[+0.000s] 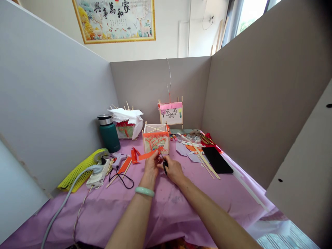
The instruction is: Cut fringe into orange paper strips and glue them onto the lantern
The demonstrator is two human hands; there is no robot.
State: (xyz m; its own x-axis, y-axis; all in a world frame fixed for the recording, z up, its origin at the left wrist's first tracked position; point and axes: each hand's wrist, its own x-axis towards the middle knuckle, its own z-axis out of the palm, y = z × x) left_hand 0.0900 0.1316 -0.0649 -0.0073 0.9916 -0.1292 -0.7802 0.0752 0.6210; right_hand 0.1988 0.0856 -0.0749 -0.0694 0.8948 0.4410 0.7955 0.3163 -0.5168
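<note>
My left hand (153,162) pinches an orange paper strip (145,156), which stretches out to the left over the purple cloth. Black-handled scissors (165,166) are in my right hand (173,169), their blades pointing up at the strip's right end. Both hands are close together in the middle. Just behind them stands a square lantern frame (156,140) with an orange tree drawing and orange fringe. A folded orange paper piece (134,155) lies left of the strip. A pale green bangle (144,191) circles my left wrist.
On the left are a teal bottle (109,135), a power strip (98,176), a glue gun (119,160) and yellow mesh (80,169). A black phone (217,160), wooden sticks (207,164) and paper scraps lie right. Behind, a pink-topped lantern (171,113) hangs by a wire. Grey partitions (155,81) surround the table.
</note>
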